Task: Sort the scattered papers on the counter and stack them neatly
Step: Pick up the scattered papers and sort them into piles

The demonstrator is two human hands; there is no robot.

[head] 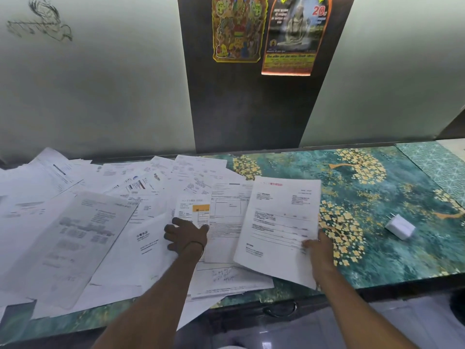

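right hand (318, 249) pinches the red-headed sheet (279, 227) by its edge, probably starting a stack on the bare surface (377, 197); left hand (187, 235) lies flat, fingers spread, pinning the loose papers (105, 197) left of it

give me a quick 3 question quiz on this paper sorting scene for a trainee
1. True or false: the right hand grips the red-headed sheet by its near right edge.
2. What does the left hand rest on? A) the white charger B) the scattered papers C) the drawer handle
3. Fill in: the white charger lies on the counter to the ____ of the papers.

Key: 1 true; 2 B, it presses on the scattered papers by a small slip with an orange patch; 3 right.
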